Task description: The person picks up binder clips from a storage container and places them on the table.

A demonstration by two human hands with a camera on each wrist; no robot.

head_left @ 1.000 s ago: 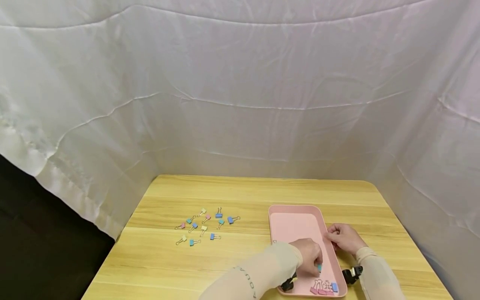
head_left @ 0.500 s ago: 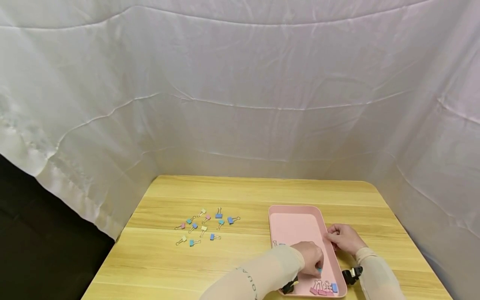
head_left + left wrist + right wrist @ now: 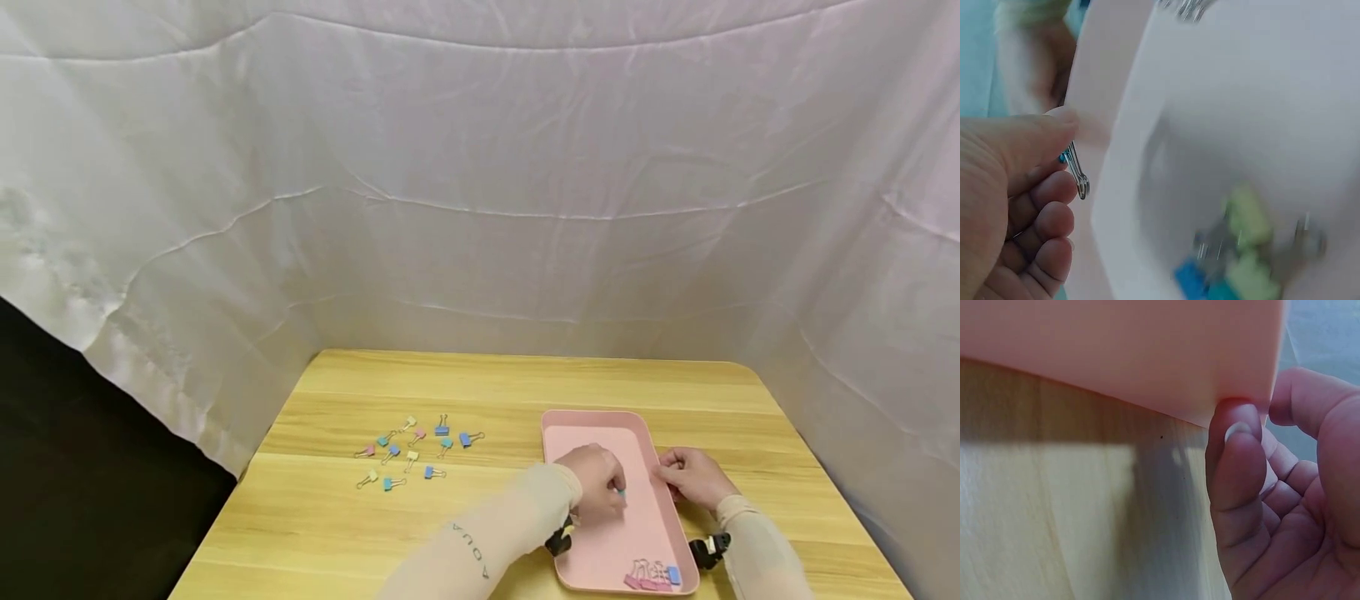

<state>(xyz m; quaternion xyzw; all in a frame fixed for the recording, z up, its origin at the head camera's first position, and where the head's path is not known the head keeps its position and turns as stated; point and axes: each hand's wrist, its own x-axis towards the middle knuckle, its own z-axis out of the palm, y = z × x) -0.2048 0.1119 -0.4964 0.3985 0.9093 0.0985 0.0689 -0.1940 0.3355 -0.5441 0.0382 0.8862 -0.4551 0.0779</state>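
My left hand (image 3: 596, 479) hovers over the pink tray (image 3: 588, 437) and pinches a teal binder clip (image 3: 621, 493). In the left wrist view, the clip's wire handles (image 3: 1079, 172) stick out below the thumb, while its body is mostly hidden by the fingers. At the tray's right side, my right hand (image 3: 693, 475) grips the rim between thumb and index finger (image 3: 1238, 456). Several pink binder clips (image 3: 647, 583) and a blue one (image 3: 674, 575) line the tray's near end. Blurred yellow clips (image 3: 1250, 219) lie with a blue clip (image 3: 1191, 279) and a teal one in the left wrist view.
Several loose binder clips in blue, teal, yellow and pink lie scattered on the left half of the wooden table (image 3: 300, 533), among them a blue clip (image 3: 467, 439). A pale curtain (image 3: 480, 267) hangs behind the table and along its sides.
My left hand has moved away from the tray's near end, up and to the left over the tray, with the teal binder clip still pinched. The right hand stays at the rim.
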